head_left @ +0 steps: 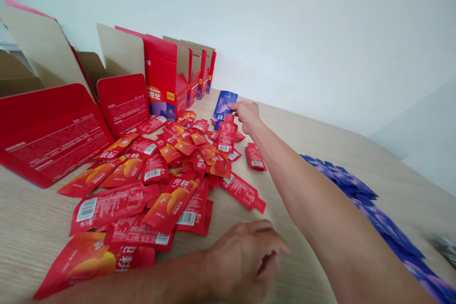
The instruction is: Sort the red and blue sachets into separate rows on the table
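My right hand (246, 115) reaches to the far side of the table, its thumb and fingers closed on the edge of a blue pouch (224, 102). The lower end of that pouch is partly hidden behind a red spouted pouch (226, 137) that leans at the pile's edge. My left hand (245, 256) hovers low over the near table, slightly blurred, its fingers loosely curled and apart with nothing visible between them. To its left spreads a loose pile of red pouches (171, 142), some with orange fruit prints and some showing barcodes.
Open red cartons (162, 76) stand in a row along the left and back, flaps raised. Overlapping blue pouches (377, 225) lie in a line on the right, partly behind my right forearm. A small red stack (255, 157) sits apart from the pile. A white wall (302, 33) rises behind the table.
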The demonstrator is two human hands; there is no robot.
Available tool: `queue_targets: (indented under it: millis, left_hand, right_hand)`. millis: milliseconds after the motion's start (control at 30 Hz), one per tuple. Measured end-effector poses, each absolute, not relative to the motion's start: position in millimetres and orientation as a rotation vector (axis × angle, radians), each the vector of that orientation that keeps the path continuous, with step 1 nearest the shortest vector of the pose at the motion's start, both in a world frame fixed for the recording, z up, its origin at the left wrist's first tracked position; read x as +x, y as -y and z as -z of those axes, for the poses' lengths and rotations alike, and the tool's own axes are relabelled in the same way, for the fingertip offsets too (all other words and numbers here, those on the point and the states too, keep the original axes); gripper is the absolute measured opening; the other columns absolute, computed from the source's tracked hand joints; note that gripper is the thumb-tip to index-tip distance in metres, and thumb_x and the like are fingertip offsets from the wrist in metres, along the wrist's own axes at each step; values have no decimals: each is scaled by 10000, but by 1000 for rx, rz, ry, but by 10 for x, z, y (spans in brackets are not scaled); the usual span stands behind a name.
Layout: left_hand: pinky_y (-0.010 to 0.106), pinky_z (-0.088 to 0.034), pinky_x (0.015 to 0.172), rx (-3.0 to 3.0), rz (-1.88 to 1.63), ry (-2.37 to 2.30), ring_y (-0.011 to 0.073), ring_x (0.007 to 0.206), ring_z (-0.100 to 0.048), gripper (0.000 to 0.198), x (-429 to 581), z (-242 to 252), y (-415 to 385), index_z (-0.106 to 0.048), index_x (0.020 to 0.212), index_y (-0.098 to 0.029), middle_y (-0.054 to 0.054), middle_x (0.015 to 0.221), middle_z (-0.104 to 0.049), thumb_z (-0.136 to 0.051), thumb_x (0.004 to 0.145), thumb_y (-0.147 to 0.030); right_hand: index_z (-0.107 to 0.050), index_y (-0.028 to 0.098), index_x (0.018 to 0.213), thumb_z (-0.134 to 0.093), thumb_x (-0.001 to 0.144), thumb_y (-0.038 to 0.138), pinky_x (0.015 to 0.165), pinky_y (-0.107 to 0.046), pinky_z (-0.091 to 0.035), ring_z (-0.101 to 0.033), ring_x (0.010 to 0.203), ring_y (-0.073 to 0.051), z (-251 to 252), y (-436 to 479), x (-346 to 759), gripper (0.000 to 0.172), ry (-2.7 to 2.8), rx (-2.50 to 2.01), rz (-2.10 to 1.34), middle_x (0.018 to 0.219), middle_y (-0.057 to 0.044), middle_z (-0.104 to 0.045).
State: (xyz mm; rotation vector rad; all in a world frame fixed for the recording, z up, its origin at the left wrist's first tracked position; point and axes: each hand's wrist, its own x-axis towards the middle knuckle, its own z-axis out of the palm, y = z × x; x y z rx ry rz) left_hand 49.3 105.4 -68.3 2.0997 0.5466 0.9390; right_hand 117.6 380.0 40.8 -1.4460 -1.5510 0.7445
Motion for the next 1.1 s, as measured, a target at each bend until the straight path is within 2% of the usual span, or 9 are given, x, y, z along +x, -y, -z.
queue_targets:
  millis: [100,267,467,600,667,733,800,900,1100]
  left_hand:
    - [268,-536,639,1539,-1138,-699,150,713,-616,153,507,580,-1130,-654,1097,-178,23,852,-641,-601,964,-234]
    - [292,-612,628,849,-1394,-659,158,736,-687,528,468,331,-1306,-532,1244,-192,18,966,-657,-811,881,-456]
    - [252,-558,562,697,-1446,-638,148,629,-684,476,351,191,-1360,-637,965,-156,17,804,-719,-888,784,-517]
    - [239,-512,524,797,-1386,-731,138,553,-639,429,370,267,-1318,-662,791,-142,22,641,-703,-899,745,-498]
    - [243,-497,503,881,-1338,-759,144,527,-627,439,403,321,-1281,-660,745,-142,33,608,-699,-882,748,-520]
    - [243,-474,477,972,-1279,-766,146,501,-610,446,437,371,-1240,-658,720,-142,37,572,-684,-860,761,-538]
    - [239,-457,460,1040,-1230,-761,142,481,-589,448,464,408,-1203,-656,713,-145,33,546,-668,-845,773,-546]
    - [232,-440,447,1087,-1166,-748,130,453,-560,463,484,433,-1165,-646,702,-152,26,527,-656,-842,772,-565]
    - [232,-433,451,1134,-1049,-708,124,447,-548,511,501,438,-1123,-632,659,-152,30,511,-638,-840,772,-604]
  right_hand:
    - [-545,202,791,-660,856,193,584,-208,-486,-610,620,-108,-564,-3482,1283,132,1348,-1325,-784,629,33,-618]
    - [-571,196,770,-780,813,155,593,-195,-570,-640,565,-92,-602,-2679,1529,217,1226,-1127,-976,668,12,-670]
    - [-671,191,882,-908,720,402,624,-283,-632,-697,608,-158,-254,-1663,1887,357,1271,-1005,-1366,727,-31,-726]
    - [-597,210,1129,-835,775,410,843,-446,-650,-747,923,-253,-117,-1284,2104,471,1538,-1245,-835,1075,-111,-752]
    - [-535,199,1281,-841,760,312,1053,-528,-575,-672,1224,-309,-126,-1162,2207,614,1781,-1238,-375,1356,-182,-655]
    - [-536,173,1319,-824,784,226,1187,-568,-465,-536,1421,-348,-158,-1060,2290,609,2062,-1167,-47,1502,-227,-550]
    - [-608,168,1205,-796,834,201,1187,-556,-463,-541,1408,-355,-184,-974,2344,417,2282,-1115,136,1465,-216,-591]
    - [-650,185,1050,-785,881,251,1054,-480,-568,-670,1188,-308,-183,-877,2382,226,2411,-1134,204,1285,-160,-703]
    - [-674,183,1103,-857,831,340,972,-437,-615,-688,1151,-299,-149,-723,2382,364,2416,-1263,166,1301,-147,-706]
